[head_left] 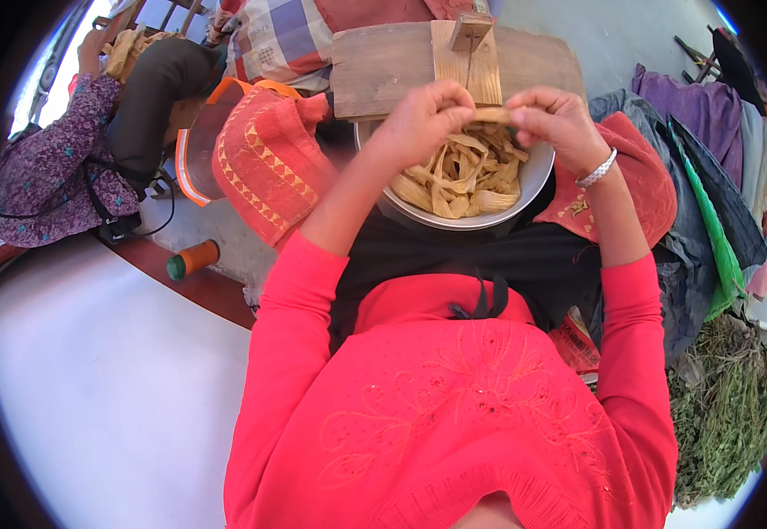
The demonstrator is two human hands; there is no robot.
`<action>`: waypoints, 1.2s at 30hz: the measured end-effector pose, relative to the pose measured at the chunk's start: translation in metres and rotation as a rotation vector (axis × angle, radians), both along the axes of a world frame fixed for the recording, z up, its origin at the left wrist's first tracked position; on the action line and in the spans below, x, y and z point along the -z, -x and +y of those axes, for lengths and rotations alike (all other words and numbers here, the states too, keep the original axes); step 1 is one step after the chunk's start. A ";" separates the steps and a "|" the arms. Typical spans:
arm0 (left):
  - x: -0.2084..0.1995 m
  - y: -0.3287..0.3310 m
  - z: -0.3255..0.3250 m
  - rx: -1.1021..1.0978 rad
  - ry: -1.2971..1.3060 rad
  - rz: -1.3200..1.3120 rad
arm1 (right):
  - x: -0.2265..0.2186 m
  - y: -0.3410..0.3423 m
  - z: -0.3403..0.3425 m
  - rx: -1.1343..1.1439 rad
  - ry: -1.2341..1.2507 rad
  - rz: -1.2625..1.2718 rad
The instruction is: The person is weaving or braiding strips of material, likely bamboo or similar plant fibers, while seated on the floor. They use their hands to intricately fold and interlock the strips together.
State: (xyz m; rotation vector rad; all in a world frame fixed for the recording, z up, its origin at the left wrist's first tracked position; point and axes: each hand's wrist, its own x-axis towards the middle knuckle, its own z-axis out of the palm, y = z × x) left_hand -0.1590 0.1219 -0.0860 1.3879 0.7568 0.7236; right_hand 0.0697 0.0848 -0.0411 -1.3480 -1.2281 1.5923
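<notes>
Left hand (426, 122), right hand (562, 125): fingertips closed, pinching strip (492, 115) between | bowl (540, 176) beneath hands | step: apparently straightening | next: likely needs even tension

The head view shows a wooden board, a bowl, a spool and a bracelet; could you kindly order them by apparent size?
Largest to smallest:
1. Wooden board
2. Bowl, partly hidden
3. Orange-and-green spool
4. White bracelet

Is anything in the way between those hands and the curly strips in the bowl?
Nothing visible blocks them. The left hand and right hand hold a tan strip between them, and the pile of strips lies open in the bowl below. The wooden board is at the bowl's far edge.
</notes>
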 end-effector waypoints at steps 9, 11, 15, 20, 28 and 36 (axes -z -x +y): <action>0.025 0.008 0.055 -0.216 -0.019 0.171 | 0.049 0.021 0.038 0.229 -0.341 -0.228; 0.036 0.007 0.061 -0.261 0.023 0.105 | 0.051 0.028 0.038 0.238 -0.374 -0.252; 0.034 0.003 0.058 -0.285 -0.153 0.457 | 0.060 0.029 0.037 0.225 -0.448 -0.544; 0.011 0.012 0.043 -0.390 -0.383 0.845 | 0.040 0.023 0.017 0.169 -0.901 -1.182; -0.013 -0.019 -0.018 -0.005 0.489 -0.192 | 0.011 0.052 0.001 0.214 -0.823 -0.954; -0.013 0.020 0.010 0.022 0.085 0.048 | -0.021 0.013 -0.037 -0.402 0.043 -0.220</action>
